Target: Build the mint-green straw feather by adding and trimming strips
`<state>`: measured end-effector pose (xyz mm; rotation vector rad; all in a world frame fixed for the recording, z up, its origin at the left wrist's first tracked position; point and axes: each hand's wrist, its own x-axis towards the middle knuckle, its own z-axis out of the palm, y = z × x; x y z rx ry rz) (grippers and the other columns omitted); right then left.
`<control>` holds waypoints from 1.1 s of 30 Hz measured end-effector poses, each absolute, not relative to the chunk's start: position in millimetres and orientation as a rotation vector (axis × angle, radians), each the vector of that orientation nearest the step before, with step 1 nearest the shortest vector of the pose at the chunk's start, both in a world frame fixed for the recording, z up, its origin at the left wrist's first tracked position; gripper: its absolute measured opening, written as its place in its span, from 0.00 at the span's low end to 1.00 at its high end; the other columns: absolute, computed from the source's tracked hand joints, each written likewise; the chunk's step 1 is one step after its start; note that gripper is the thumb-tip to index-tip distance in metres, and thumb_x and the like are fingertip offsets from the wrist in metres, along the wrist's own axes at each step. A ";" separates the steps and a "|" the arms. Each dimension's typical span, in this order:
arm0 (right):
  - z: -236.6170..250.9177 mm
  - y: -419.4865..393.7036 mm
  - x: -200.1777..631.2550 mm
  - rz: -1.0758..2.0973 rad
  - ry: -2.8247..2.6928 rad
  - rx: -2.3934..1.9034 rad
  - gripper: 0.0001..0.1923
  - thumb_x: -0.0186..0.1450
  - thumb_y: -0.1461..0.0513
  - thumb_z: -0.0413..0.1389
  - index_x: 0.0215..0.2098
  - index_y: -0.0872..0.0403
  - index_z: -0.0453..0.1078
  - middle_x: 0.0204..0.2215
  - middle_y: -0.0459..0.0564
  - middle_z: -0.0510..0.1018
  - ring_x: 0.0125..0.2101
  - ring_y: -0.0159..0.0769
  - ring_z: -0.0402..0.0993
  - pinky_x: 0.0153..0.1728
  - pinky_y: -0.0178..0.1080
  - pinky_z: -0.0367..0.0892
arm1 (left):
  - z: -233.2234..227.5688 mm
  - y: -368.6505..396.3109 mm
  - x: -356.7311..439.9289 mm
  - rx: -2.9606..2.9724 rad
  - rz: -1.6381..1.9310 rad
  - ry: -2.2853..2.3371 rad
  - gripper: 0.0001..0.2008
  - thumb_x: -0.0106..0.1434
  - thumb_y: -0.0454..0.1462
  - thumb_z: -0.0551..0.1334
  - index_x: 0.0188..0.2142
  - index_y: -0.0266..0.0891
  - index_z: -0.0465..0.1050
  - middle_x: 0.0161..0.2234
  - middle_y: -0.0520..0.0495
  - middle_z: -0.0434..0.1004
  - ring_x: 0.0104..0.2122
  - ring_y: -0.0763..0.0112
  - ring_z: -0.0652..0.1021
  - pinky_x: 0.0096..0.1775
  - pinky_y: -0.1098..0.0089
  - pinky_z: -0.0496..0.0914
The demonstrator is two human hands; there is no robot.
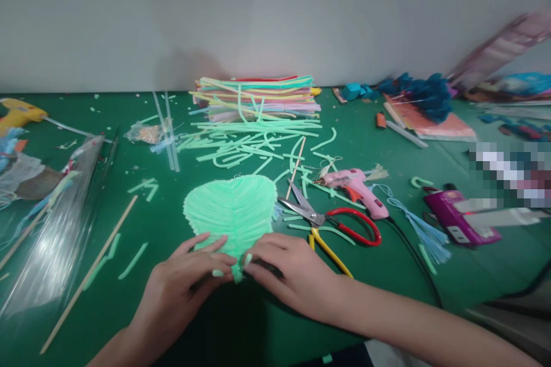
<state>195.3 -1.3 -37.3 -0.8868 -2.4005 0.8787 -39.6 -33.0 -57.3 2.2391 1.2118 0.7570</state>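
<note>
A mint-green leaf made of fuzzy pipe cleaners [232,203] lies on the green table, its wide end away from me and its narrow tip near me. My left hand [189,275] is closed at the left side of the tip, with some fingers laid along the leaf's lower edge. From the right, my right hand [293,269] pinches the same tip between thumb and forefinger. Just right of the leaf lie red-handled scissors [318,217], blades apart. Yellow-handled pliers [331,252] sit partly under them.
Behind the leaf are a colourful pipe cleaner bundle [258,97] and loose green pieces [241,149]. A pink glue gun [361,189] and purple power strip [460,218] lie right. Leftward are a wooden stick [90,272], clear plastic wrap [55,229] and a yellow glue gun [21,114].
</note>
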 end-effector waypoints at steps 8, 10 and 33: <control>-38.3 -5.3 191.3 0.940 -2.344 -0.937 0.09 0.71 0.62 0.48 0.39 0.55 0.71 0.33 0.50 0.77 0.34 0.34 0.72 0.37 0.34 0.65 | -47.4 -28.2 -29.5 2.297 0.856 1.159 0.04 0.63 0.34 0.63 0.37 0.46 0.75 0.32 0.53 0.81 0.38 0.66 0.80 0.43 0.64 0.72; -37.8 -6.1 190.3 0.931 -2.333 -0.955 0.09 0.70 0.62 0.49 0.38 0.55 0.71 0.32 0.49 0.78 0.33 0.34 0.73 0.37 0.34 0.65 | -45.9 -28.4 -25.5 2.217 0.879 1.236 0.02 0.62 0.37 0.65 0.34 0.43 0.72 0.31 0.52 0.79 0.34 0.68 0.79 0.38 0.67 0.73; -20.4 12.8 192.1 1.126 -2.267 -0.873 0.03 0.66 0.64 0.55 0.34 0.55 0.71 0.30 0.46 0.76 0.32 0.30 0.72 0.35 0.31 0.64 | -31.2 -17.7 -28.6 2.087 0.707 1.159 0.06 0.62 0.32 0.63 0.30 0.43 0.70 0.40 0.51 0.72 0.37 0.73 0.77 0.39 0.72 0.70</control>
